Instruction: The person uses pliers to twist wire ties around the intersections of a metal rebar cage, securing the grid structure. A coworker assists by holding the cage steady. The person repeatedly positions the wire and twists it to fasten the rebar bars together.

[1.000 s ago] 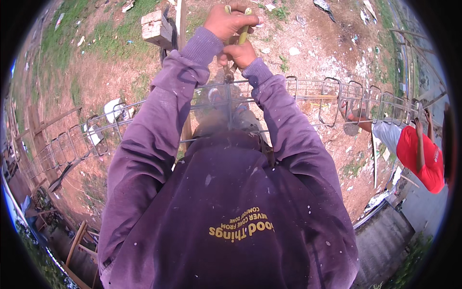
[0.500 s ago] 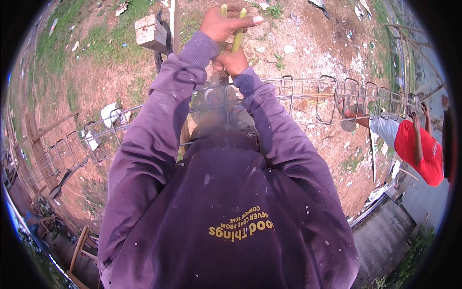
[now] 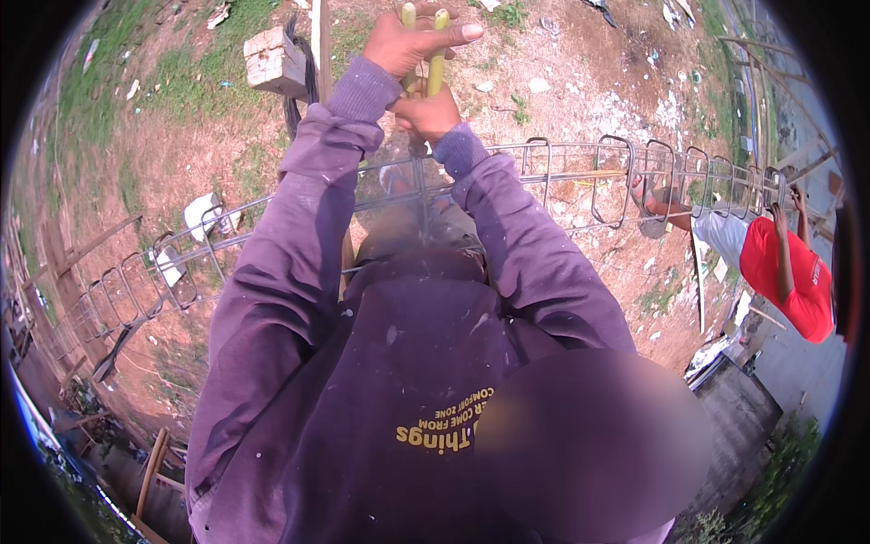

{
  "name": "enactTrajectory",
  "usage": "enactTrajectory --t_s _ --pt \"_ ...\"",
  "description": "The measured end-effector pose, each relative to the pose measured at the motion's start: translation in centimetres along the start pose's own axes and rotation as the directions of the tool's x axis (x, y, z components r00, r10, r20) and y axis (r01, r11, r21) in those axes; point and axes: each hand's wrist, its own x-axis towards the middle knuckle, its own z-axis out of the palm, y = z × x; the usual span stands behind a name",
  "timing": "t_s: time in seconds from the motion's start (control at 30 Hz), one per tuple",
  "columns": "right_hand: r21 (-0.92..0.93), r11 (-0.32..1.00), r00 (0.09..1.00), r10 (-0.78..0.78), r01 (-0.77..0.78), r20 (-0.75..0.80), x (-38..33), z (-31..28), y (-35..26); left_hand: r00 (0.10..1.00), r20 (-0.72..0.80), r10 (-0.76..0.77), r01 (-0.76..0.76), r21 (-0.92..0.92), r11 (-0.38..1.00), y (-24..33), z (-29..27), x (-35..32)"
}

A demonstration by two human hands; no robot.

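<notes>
A pair of pliers with two yellow-green handles (image 3: 437,68) is held out in front of me, at the top of the view. My left hand (image 3: 396,43) is closed round the handles, its thumb stretched across to the right. Just nearer to me, my right hand (image 3: 430,112) is closed at the lower end of the handles. The jaws are hidden, so I cannot tell what they touch. Below both hands runs a long cage of steel rebar (image 3: 553,181) with bent stirrups, passing under my forearms from left to right.
A pale block (image 3: 276,63) with dark strands beside it lies left of my hands, near an upright post (image 3: 320,54). At the far right, a person in a red shirt (image 3: 787,272) is by the cage's end. Wooden boards (image 3: 68,263) stand at the left, and litter dots the ground.
Both hands and the pliers have shifted slightly left and up in the view, keeping their grip. A blurred round patch now covers the lower right of my sweatshirt.
</notes>
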Motion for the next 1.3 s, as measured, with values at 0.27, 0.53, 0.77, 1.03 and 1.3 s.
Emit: enactTrajectory --t_s 0.27,0.53,0.77,1.03,1.3 --pt "-0.317 0.947 0.997 -0.019 0.042 0.075 -2.7 0.0 -2.3 0.934 0.346 0.091 0.138 -0.585 0.799 1.2 -1.3 -0.6" --pt "-0.301 0.912 0.912 -0.350 0.279 -0.216 -0.4 2.6 2.2 0.851 -0.457 0.258 -0.289 0.002 0.957 2.2 3.4 -2.6" --pt "-0.305 0.843 0.869 -0.488 0.444 -0.084 -4.6 3.3 -0.5 0.781 -0.543 0.307 -0.261 0.162 0.952 3.8 2.3 -4.7" --pt "0.357 0.923 0.880 -0.045 -0.145 0.472 -14.3 -6.2 -5.6 0.933 -0.319 0.164 -0.336 -0.615 0.713 7.9 6.9 -7.6" --pt "0.787 0.606 0.991 -0.022 0.120 -0.134 -24.2 -16.9 -1.8 0.678 0.199 0.707 -0.731 0.082 0.678 10.3 18.5 -11.4"
